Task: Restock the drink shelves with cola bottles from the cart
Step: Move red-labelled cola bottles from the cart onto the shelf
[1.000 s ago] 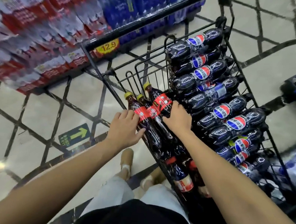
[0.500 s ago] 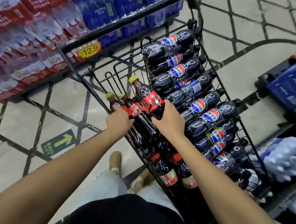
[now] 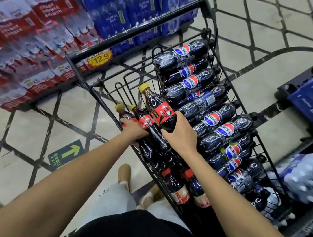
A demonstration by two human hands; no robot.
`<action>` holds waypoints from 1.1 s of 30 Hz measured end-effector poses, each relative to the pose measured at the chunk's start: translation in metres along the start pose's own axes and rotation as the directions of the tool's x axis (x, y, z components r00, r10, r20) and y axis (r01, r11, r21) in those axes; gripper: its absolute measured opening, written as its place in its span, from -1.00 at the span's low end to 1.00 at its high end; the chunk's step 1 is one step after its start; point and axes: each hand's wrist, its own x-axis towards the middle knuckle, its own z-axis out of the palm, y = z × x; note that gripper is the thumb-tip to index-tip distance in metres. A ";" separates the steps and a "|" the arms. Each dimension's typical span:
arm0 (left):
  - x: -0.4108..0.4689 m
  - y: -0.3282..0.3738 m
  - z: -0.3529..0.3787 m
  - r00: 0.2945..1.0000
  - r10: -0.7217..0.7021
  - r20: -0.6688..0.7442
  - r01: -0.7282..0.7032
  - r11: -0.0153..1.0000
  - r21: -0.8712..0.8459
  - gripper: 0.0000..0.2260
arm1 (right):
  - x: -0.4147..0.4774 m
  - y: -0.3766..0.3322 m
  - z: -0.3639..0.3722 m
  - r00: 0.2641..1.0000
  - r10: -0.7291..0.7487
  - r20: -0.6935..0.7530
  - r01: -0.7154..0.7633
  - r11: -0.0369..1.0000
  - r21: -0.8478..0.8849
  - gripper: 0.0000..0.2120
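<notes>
The right hand (image 3: 180, 135) grips a yellow-capped bottle (image 3: 157, 109) of cola around its lower body, thumb on the near side and fingers wrapped over the far side, just below the red label. This bottle is tilted, cap toward the far end of the cart (image 3: 135, 30), above the left-hand row of the load. The left hand (image 3: 134, 130) is curled over an outer bottle (image 3: 122, 115) at the cart's left edge, fingers lying across its red label; how firmly it holds cannot be determined. A third bottle (image 3: 146, 121), also yellow-capped, lies between the two hands, close against its neighbours. Blue-labelled bottles (image 3: 212, 120) are stacked on their sides along the right half of the cart. Two red-capped bottles (image 3: 176, 185) lie nearer the person. The cart stands on a tiled floor (image 3: 36, 126) bearing a green arrow sticker (image 3: 66, 154). Shrink-wrapped water packs (image 3: 26, 29) and a yellow 12.9 price tag (image 3: 100, 58) are beyond the cart to the left.
</notes>
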 end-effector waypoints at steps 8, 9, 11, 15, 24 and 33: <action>0.000 -0.023 0.024 0.925 0.201 -0.323 -0.121 0.960 0.252 -0.08 | 0.002 0.005 0.001 1.000 -0.007 0.000 0.007 1.000 0.003 -0.52; 0.000 -0.022 0.023 0.922 0.204 -0.329 -0.120 0.959 0.256 -0.09 | 0.001 0.006 0.001 1.000 -0.007 0.003 0.007 1.000 0.002 -0.54; 0.001 -0.023 0.024 0.915 0.209 -0.344 -0.127 0.961 0.247 -0.09 | 0.001 0.007 0.000 1.000 -0.002 0.005 0.002 1.000 0.008 -0.58; 0.001 -0.026 0.026 0.897 0.203 -0.393 -0.142 0.973 0.179 -0.09 | 0.001 0.010 -0.002 1.000 0.010 0.008 -0.010 1.000 0.013 -0.54; -0.002 -0.039 0.025 0.874 0.240 -0.423 -0.282 0.959 -0.039 -0.24 | 0.003 0.010 -0.006 1.000 0.019 -0.002 -0.019 0.998 0.052 -0.57; 0.001 -0.026 0.043 0.892 0.356 -0.277 -0.365 0.931 0.020 -0.31 | -0.007 0.008 -0.007 0.994 0.090 -0.062 -0.084 0.992 0.091 -0.51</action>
